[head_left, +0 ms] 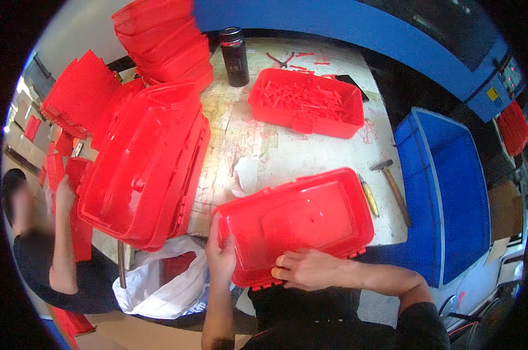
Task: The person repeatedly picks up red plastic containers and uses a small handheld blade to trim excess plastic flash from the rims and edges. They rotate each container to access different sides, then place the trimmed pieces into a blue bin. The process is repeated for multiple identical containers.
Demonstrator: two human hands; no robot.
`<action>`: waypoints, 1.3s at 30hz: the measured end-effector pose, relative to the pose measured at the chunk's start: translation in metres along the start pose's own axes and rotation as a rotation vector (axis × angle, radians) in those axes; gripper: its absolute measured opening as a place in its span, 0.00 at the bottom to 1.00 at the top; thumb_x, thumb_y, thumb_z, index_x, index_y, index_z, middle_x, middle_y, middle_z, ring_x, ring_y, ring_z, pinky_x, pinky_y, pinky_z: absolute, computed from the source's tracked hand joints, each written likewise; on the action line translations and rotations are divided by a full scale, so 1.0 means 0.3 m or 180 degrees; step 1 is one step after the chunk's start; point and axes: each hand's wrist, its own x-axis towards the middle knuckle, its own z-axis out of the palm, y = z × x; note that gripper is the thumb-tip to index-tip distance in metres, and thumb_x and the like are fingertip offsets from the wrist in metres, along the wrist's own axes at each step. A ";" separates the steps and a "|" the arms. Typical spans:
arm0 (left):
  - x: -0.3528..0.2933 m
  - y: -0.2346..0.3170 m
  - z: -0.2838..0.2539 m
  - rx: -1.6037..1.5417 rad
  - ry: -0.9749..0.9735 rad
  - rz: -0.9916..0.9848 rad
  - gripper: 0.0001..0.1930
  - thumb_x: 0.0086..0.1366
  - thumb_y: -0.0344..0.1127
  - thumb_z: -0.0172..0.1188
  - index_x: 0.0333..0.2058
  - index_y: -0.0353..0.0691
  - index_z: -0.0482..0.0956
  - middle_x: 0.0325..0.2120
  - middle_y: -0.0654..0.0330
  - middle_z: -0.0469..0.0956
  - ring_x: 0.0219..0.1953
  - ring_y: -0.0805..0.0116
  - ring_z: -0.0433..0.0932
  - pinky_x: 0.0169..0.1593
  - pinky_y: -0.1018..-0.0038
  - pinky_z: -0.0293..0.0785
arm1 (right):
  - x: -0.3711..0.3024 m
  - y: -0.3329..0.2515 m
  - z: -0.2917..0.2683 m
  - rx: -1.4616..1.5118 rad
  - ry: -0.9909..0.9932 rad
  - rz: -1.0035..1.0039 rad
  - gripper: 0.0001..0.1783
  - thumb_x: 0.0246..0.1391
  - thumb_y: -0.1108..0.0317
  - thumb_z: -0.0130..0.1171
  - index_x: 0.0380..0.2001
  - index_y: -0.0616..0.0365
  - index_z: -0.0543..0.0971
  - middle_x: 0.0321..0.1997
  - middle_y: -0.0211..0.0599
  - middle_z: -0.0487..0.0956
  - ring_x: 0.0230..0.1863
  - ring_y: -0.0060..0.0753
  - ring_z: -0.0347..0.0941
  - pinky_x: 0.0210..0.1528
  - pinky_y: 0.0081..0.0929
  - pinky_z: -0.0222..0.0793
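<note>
A shallow red plastic lid (287,224) with small tabs along its long edges lies tilted before me, over the table's near edge. My left hand (221,254) grips its left end, thumb on the inner face. Bent over the near long edge, my right hand (313,269) holds the lid; yellowish bands wrap some fingertips and the thumb is hidden. Farther back stands a red plastic box (305,125) full of small red strips. To the left, several nested red plastic shells (138,169) lean in a stack.
A hammer (395,192) and a yellow-handled knife-like tool (369,197) lie right of the lid. Pliers (281,60) and a black bottle (234,58) are farther back. A blue bin (450,192) stands right, a white bag (159,286) near left. A co-worker's hand (64,195) touches red parts.
</note>
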 end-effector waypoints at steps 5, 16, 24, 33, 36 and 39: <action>0.120 -0.028 0.038 0.0270 -0.0322 0.0080 0.31 0.60 0.14 0.44 0.63 0.38 0.68 0.61 0.47 0.70 0.65 0.57 0.68 0.67 0.68 0.60 | -0.032 0.450 -0.332 -0.0295 0.0985 0.0837 0.18 0.45 0.74 0.64 0.43 0.55 0.79 0.42 0.40 0.80 0.44 0.45 0.79 0.44 0.38 0.79; 0.194 -0.001 0.119 0.0484 -0.0105 0.0077 0.25 0.58 0.15 0.46 0.54 0.35 0.74 0.55 0.46 0.73 0.62 0.52 0.70 0.66 0.65 0.61 | 0.184 1.358 -0.258 -0.0542 0.0625 0.2468 0.15 0.49 0.64 0.67 0.40 0.58 0.84 0.42 0.48 0.82 0.47 0.49 0.79 0.50 0.44 0.73; 0.160 0.213 0.116 0.0432 0.0288 0.0873 0.14 0.64 0.26 0.55 0.47 0.31 0.78 0.49 0.45 0.76 0.53 0.50 0.75 0.62 0.61 0.65 | 0.054 0.979 -0.474 -0.0070 0.2690 0.1835 0.07 0.52 0.72 0.67 0.34 0.62 0.82 0.33 0.39 0.80 0.37 0.37 0.77 0.42 0.32 0.73; 0.037 0.352 0.447 -0.0735 -0.1799 0.0448 0.17 0.72 0.33 0.52 0.55 0.31 0.71 0.46 0.45 0.79 0.50 0.53 0.79 0.53 0.64 0.73 | -0.137 0.179 -0.196 0.4093 0.3152 0.1508 0.08 0.61 0.73 0.61 0.43 0.62 0.80 0.32 0.30 0.81 0.32 0.18 0.76 0.35 0.20 0.73; -0.059 0.330 0.411 0.0287 -0.2114 0.1118 0.11 0.70 0.35 0.56 0.44 0.34 0.75 0.31 0.47 0.80 0.33 0.47 0.82 0.35 0.62 0.78 | -0.284 0.034 -0.173 0.4320 0.2730 0.1667 0.19 0.59 0.78 0.60 0.54 0.62 0.76 0.43 0.34 0.81 0.43 0.24 0.78 0.43 0.23 0.74; -0.112 0.308 0.394 0.1358 -0.2804 0.1769 0.12 0.65 0.36 0.60 0.42 0.35 0.75 0.30 0.48 0.79 0.30 0.44 0.80 0.31 0.54 0.77 | -0.418 -0.078 -0.201 0.1533 0.2611 0.2198 0.31 0.47 0.78 0.64 0.57 0.64 0.72 0.53 0.46 0.77 0.56 0.44 0.75 0.57 0.37 0.71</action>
